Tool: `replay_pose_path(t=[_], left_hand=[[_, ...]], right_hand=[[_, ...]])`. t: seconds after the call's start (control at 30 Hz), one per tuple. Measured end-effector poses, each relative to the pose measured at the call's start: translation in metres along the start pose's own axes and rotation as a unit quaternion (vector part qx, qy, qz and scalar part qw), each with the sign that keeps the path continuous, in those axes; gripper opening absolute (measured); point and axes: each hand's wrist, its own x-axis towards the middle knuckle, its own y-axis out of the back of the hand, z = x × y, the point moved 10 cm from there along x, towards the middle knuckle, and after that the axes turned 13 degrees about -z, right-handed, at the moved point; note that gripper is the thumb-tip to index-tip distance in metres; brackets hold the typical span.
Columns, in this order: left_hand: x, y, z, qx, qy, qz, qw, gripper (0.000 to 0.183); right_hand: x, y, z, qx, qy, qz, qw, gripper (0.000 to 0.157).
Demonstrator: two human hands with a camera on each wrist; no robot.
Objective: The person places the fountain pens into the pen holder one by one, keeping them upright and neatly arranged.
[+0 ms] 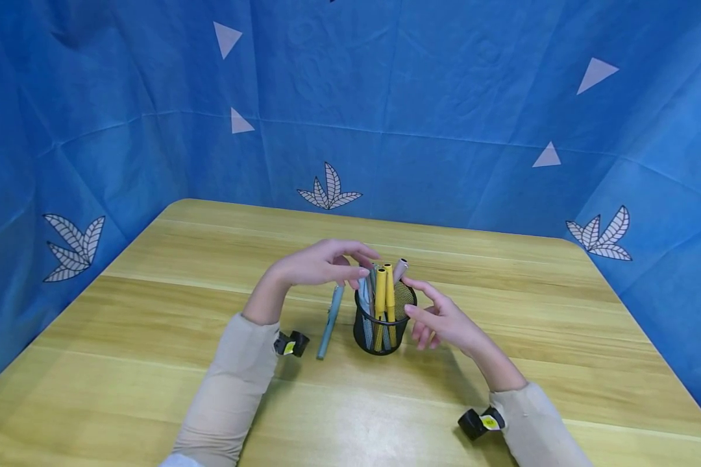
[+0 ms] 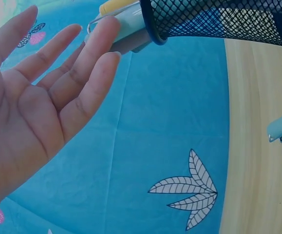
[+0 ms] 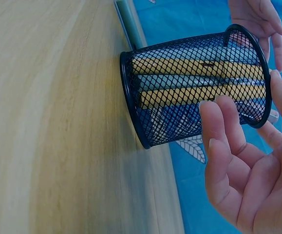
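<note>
A black mesh pen holder (image 1: 380, 337) stands upright on the table with several pens in it, among them yellow pens (image 1: 381, 292), a light blue one and a grey pen (image 1: 401, 267). My left hand (image 1: 330, 263) arches over the holder's left side, palm down, fingertips right at the pen tops. In the left wrist view its fingers are loosely extended and overlap a pale pen (image 2: 131, 22). At the right side, my right hand (image 1: 444, 321) has thumb and index finger spread at the rim, the other fingers loosely bent beside the mesh (image 3: 179, 122).
A teal pen (image 1: 330, 322) lies on the wooden table (image 1: 122, 363), left of the holder. Blue cloth (image 1: 432, 130) with leaf and triangle prints hangs behind the table and at both sides. Small black cameras (image 1: 474, 424) sit on both wrists.
</note>
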Motion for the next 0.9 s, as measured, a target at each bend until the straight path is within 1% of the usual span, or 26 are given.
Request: replay_pose_path(t=[0.27, 0.4, 0.67, 0.9], left_hand=[[-0.005, 0.008, -0.007, -0.017, 0.001, 0.038, 0.9991, 0.036], [-0.007, 0.01, -0.01, -0.024, 0.0, 0.045, 0.9987, 0.036], [-0.011, 0.014, -0.013, -0.023, -0.003, 0.057, 0.9981, 0.035], [-0.016, 0.017, -0.018, -0.023, 0.009, 0.068, 0.9974, 0.035]], right_hand=[[0.0, -0.002, 0.0, -0.002, -0.003, -0.003, 1.0, 0.058], [0.0, -0.002, 0.0, -0.005, -0.004, -0.003, 1.0, 0.057], [0.0, -0.002, 0.002, 0.0, 0.001, -0.006, 1.0, 0.057], [0.0, -0.002, 0.004, 0.001, -0.008, -0.004, 1.0, 0.057]])
